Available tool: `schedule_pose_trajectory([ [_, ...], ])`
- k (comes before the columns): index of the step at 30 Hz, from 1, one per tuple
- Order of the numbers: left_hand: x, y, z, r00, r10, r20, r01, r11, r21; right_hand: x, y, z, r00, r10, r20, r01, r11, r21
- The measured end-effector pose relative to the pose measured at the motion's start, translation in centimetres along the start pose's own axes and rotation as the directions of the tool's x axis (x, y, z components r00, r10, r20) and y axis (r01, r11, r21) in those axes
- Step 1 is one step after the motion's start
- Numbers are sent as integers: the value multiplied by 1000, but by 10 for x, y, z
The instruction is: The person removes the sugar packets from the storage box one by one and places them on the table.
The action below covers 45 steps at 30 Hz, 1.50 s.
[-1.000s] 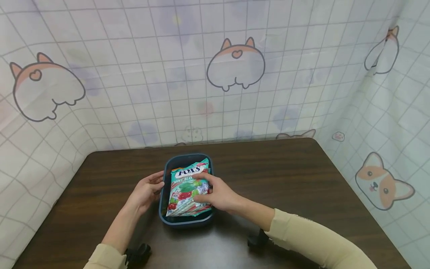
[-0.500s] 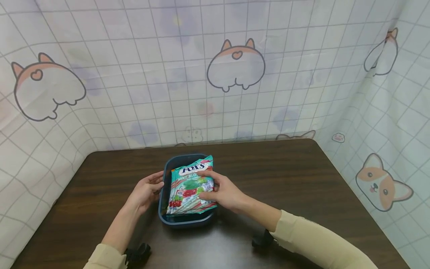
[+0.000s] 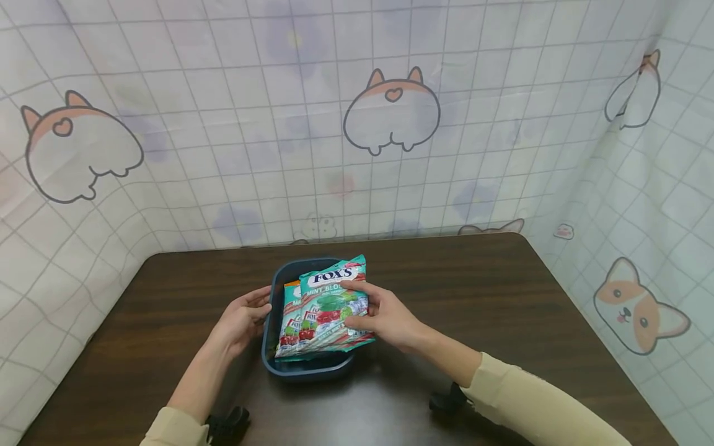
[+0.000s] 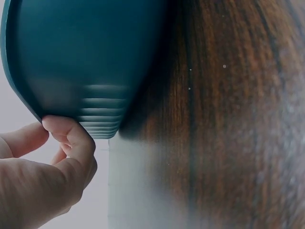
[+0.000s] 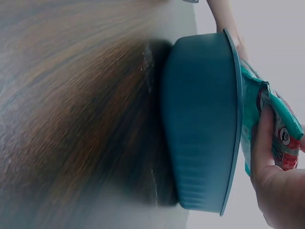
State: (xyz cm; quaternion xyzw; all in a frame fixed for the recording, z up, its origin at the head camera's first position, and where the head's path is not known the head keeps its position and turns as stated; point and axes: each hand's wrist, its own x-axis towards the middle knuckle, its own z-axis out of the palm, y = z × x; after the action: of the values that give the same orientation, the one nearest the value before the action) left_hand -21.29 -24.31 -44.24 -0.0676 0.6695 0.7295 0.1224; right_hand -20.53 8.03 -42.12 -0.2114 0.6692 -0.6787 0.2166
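Observation:
A dark teal bin [image 3: 308, 373] stands on the table; its ribbed side [image 4: 95, 52] fills the upper left of the left wrist view. The left hand [image 3: 240, 322] pinches its left rim between thumb and fingers. The right hand [image 3: 393, 319] grips the right edge of a green FOX'S candy bag [image 3: 329, 303], which overhangs the bin's right rim. Under and left of that bag, a second similar bag [image 3: 290, 316] lies in the bin. In the right wrist view the gripped bag [image 5: 288, 138] rises above the rim, the right hand's fingers [image 5: 263, 143] against it.
The dark wooden table [image 3: 446, 279] reaches back to a white grid-patterned cloth [image 3: 251, 124] with corgi drawings, which also hangs at both sides. Black straps or devices [image 3: 229, 426] show near both wrists.
The right hand has moved to the right with the upper bag, sliding it partly over the bin's right rim and uncovering the second bag. The left hand has stayed at the left rim.

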Motion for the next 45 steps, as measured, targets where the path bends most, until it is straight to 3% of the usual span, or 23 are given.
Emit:
schedule_pose_trajectory([
  [31,0,1,-1,1000,-14,-6,14,1000,-15,-19,3,-42,997,-35,-74,38,998,43],
  [39,0,0,-1,1000,-12,-5,12,1000,-17,-26,6,-54,986,-17,-168,23,999,34],
  [45,0,0,0,1000,-12,-9,12,1000,-19,-28,8,-59,959,7,-284,-1,1000,20],
])
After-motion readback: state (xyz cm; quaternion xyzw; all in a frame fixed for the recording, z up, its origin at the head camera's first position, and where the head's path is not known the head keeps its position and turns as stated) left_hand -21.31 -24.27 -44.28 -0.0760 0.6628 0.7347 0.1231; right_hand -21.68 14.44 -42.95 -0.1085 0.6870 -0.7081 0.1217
